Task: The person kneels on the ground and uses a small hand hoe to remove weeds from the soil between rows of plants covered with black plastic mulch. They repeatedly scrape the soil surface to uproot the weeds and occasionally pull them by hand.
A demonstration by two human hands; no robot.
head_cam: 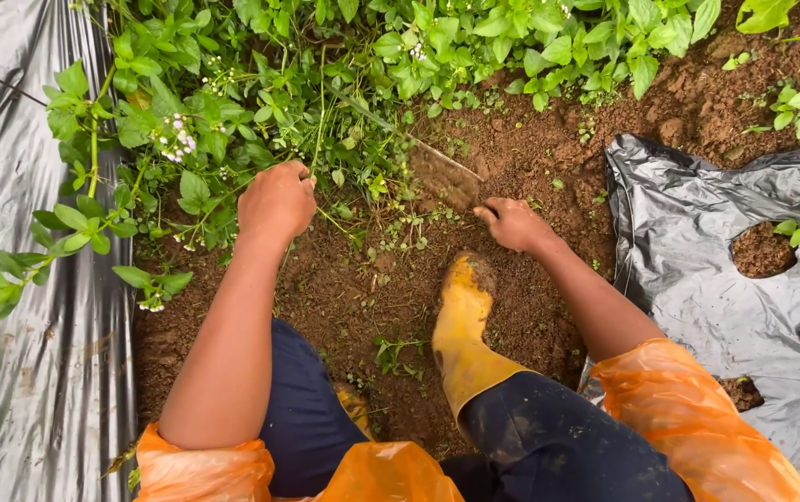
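Crouched low, the person's left hand [276,199] is fisted round weed stems [325,139], while the right hand [514,224] grips a soil-caked blade [444,174] just ahead of the yellow boot [463,307]; a slip risks cutting the near fist

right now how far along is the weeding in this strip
Done: bare soil around the yellow boot. In hand: the left hand grips weed stems while the right hand holds a muddy blade at their base. Left: the thick weeds ahead, between the plastic sheets.
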